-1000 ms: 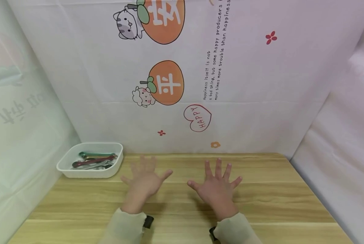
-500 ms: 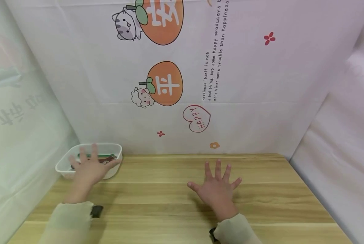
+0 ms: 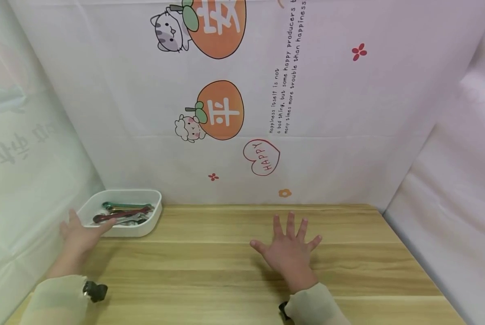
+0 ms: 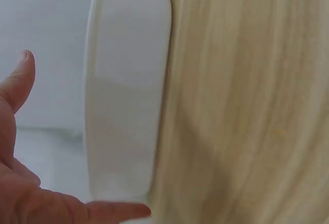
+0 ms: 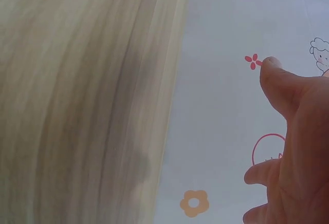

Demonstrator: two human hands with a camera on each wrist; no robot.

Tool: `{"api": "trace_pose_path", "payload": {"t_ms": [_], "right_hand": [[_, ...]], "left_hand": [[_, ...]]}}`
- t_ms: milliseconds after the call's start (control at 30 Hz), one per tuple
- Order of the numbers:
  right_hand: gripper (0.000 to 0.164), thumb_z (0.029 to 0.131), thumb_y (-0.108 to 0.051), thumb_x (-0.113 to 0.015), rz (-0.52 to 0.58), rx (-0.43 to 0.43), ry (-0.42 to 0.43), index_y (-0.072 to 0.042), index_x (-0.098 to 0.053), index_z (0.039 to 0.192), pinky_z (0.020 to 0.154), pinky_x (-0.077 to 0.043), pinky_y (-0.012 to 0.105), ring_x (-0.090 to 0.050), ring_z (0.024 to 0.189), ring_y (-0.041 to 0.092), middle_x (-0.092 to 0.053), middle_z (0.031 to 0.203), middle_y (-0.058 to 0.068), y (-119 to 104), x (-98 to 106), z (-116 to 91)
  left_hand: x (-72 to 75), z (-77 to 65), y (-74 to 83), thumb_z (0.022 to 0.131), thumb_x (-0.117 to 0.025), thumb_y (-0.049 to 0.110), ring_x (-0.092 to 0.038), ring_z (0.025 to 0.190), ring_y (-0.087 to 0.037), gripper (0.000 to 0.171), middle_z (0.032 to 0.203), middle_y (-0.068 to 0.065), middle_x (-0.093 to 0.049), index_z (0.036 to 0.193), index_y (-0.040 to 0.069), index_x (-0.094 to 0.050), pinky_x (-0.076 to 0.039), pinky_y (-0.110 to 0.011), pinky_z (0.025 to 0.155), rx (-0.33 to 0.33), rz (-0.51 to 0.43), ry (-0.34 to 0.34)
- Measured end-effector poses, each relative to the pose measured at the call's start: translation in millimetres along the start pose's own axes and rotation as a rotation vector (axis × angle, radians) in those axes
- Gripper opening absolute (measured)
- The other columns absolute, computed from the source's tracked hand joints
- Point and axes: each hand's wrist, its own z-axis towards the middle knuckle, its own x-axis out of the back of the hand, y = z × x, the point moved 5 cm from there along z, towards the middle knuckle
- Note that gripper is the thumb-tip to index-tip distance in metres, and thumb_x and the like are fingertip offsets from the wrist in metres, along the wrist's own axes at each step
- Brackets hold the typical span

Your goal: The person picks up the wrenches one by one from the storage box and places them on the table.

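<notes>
A white plastic basin (image 3: 133, 231) sits at the back left of the table, holding several wrenches (image 3: 122, 214) in green, red and silver. At its near left corner is my left hand (image 3: 80, 239), thumb stretched toward the front rim and the other fingers along the left end. In the left wrist view the thumb and fingers stand wide apart, with the basin's long wall (image 4: 128, 95) beside them. My right hand (image 3: 288, 253) is spread over the right middle of the table and holds nothing. Its thumb (image 5: 280, 88) shows against the backdrop in the right wrist view.
The wood-grain table (image 3: 226, 280) ends at a white printed cloth (image 3: 327, 135) at the back. Cloth also hangs along the left side (image 3: 31, 203) and the right side. A dark band (image 3: 95, 291) is around the left wrist.
My left hand has swept left from mid-table, passing in front of the basin, to its near left corner. My right hand has stayed in place. The basin and wrenches look unmoved.
</notes>
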Motion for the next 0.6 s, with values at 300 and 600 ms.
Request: {"api": "trace_pose_path", "payload": {"t_ms": [300, 600], "right_hand": [[0.118, 0.073, -0.096, -0.019, -0.006, -0.009, -0.014, -0.019, -0.012, 0.161, 0.090, 0.024, 0.078, 0.019, 0.142, 0.049, 0.010, 0.163, 0.018, 1.6, 1.5, -0.3], [0.114, 0.076, -0.094, -0.021, -0.031, -0.010, -0.023, -0.018, -0.012, 0.161, 0.094, 0.016, 0.081, 0.016, 0.143, 0.049, 0.008, 0.163, 0.019, 0.7, 4.5, -4.1]], "left_hand": [[-3.1, 14.9, -22.0, 0.088, -0.073, 0.047, 0.014, 0.141, -0.051, 0.127, 0.152, -0.037, 0.024, 0.148, 0.006, 0.032, -0.001, -0.058, 0.115, 0.030, -0.181, 0.037], [-3.9, 22.1, -36.6, 0.095, -0.069, 0.027, -0.016, 0.139, -0.049, 0.104, 0.156, -0.036, -0.006, 0.154, 0.003, 0.013, -0.042, -0.045, 0.102, -0.002, -0.296, -0.005]]}}
